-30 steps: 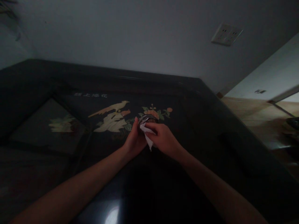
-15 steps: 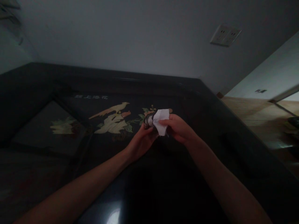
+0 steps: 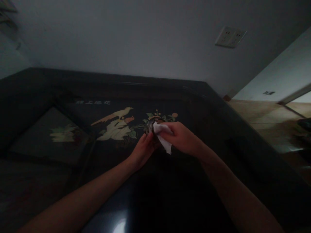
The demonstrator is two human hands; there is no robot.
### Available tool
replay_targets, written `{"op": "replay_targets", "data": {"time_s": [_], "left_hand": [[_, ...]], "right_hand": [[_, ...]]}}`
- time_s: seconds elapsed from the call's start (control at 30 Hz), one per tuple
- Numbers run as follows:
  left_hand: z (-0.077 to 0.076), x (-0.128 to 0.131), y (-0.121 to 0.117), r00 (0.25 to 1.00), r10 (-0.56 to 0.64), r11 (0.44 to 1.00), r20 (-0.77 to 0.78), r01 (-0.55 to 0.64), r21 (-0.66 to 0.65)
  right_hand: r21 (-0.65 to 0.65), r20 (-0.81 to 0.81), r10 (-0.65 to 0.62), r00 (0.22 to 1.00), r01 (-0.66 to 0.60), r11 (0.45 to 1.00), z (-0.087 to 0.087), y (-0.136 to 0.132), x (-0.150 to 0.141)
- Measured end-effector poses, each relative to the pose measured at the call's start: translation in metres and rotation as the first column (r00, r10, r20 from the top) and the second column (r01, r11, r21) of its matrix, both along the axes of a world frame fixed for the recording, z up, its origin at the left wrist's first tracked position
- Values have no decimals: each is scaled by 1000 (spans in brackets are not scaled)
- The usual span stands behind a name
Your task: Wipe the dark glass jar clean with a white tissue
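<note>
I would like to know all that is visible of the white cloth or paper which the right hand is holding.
The white sheet looks thin, soft and plain; whether it is tissue or cloth, I cannot tell. The right hand pinches it, hiding part of it. It is crumpled at the top, pressed against the dark, shiny round object, and one loose end hangs down to an uneven tip. No print shows in this dim light.

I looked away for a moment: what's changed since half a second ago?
The right hand has moved slightly left with the white tissue, which was spread out and now hangs gathered, a corner pointing down, at the dark round vessel. Nothing was let go. The left hand still holds the vessel.
</note>
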State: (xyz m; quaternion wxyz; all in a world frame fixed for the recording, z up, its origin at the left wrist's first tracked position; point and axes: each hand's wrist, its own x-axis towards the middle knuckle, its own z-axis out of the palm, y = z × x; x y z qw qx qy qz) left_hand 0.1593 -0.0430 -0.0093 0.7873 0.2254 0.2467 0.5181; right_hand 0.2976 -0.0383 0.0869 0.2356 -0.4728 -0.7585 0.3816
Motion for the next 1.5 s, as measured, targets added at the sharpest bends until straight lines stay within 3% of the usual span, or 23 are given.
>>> {"op": "replay_targets", "data": {"time_s": [0.1, 0.37, 0.53, 0.7, 0.9, 1.03, 1.1, 1.23, 1.5], "left_hand": [[2, 0, 2, 996, -20, 1000, 86, 22, -20], [5, -3, 5, 986, -58, 997, 156, 65, -37], [7, -3, 7, 991, -44, 993, 127, 57, -101], [10, -3, 9, 993, -45, 989, 108, 59, -137], [9, -4, 10, 991, -16, 985, 131, 39, -171], [10, -4, 10, 990, -7, 986, 141, 30, -164], [11, -3, 10, 991, -5, 986, 130, 27, -166], [12, -3, 9, 993, -52, 980, 109, 72, -185], [21, -5, 7, 998, 3, 971, 66, 13, -238]], "right_hand": [[134, 131, 55, 990, -73, 988, 7, -8, -7], [225, 235, -1, 972, -53, 973, 11, -12, 0], [263, 308, 97, 946, -183, 947, 11, -16, 0], [249, 499, 90, 862, -242, 938, 7, -21, -6], [340, 640, 19, 768, -305, 890, 9, -19, -11], [369, 775, -48, 630, -389, 844, -4, -22, -21], [393, 785, -102, 610, -364, 844, -13, -25, -26], [342, 757, -66, 650, -309, 887, -21, -27, -32], [140, 421, -13, 907, -51, 989, -18, -21, -35]]}}
